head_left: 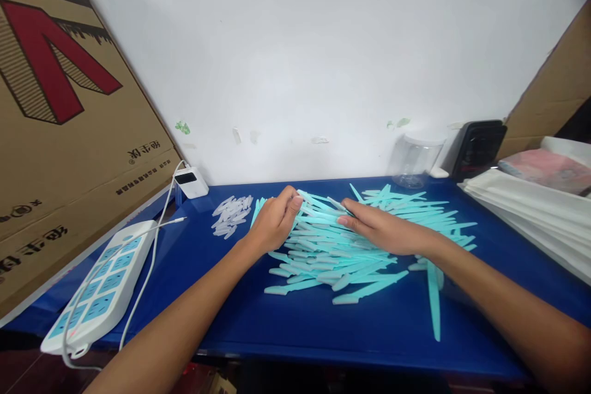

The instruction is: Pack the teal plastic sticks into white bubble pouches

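Note:
My left hand (276,217) is closed, thumb and forefinger pinched together at one end of a slim turquoise eyebrow razor (314,198). Opposite it, my right hand (383,226) is closed too, its thumb and forefinger around a razor with a pale tip showing near the fingertips. Both hands hover over a large heap of turquoise eyebrow razors (323,252) with pale covered ends. More razors (415,212) are spread behind and right of my right hand, which hides part of them. Left of my left hand is a small pile of translucent blade caps (231,215).
A blue table (286,332) meets a white wall. To the left are a power strip (99,289), a white cable, a small white device (191,183) and a large cardboard box (69,135). A clear jar (418,160), a black object (478,148) and stacked white sheets (530,203) stand right.

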The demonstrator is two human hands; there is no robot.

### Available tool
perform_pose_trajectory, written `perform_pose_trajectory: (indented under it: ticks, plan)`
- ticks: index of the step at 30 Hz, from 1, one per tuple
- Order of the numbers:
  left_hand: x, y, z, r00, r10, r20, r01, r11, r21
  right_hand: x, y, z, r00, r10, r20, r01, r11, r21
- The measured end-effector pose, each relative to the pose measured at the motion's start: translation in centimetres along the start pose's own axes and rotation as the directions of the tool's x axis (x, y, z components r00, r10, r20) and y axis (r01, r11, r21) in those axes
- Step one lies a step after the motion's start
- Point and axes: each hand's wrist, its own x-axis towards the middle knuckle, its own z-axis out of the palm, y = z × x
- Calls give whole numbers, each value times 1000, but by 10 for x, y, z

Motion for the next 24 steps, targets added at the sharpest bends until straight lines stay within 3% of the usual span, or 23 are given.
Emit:
perform_pose_trajectory:
  ticks: [5, 8, 13, 16, 20, 24]
  plan:
    - [-6, 7, 8, 998, -26, -61, 10, 967, -256, -4, -14, 6, 998, -46, 32, 43, 994, 96]
    - [-10, 15, 9, 996, -48, -70, 23, 949, -316, -4, -21, 9, 993, -111, 43, 103, 985, 141]
    - [-9, 17, 14, 991, -109, -83, 64, 905, -421, -1, -24, 13, 991, -126, -54, 133, 980, 148]
    - [-7, 13, 16, 990, -81, -112, 40, 943, -331, 0, -22, 13, 987, -100, -129, 117, 984, 137]
    - [-5, 10, 18, 983, -14, -181, -8, 993, -118, 0, -26, 13, 983, -146, -109, 165, 967, 196]
    - [-4, 6, 20, 966, -73, -248, 39, 989, -139, 0, -30, 13, 978, -158, -135, 184, 961, 205]
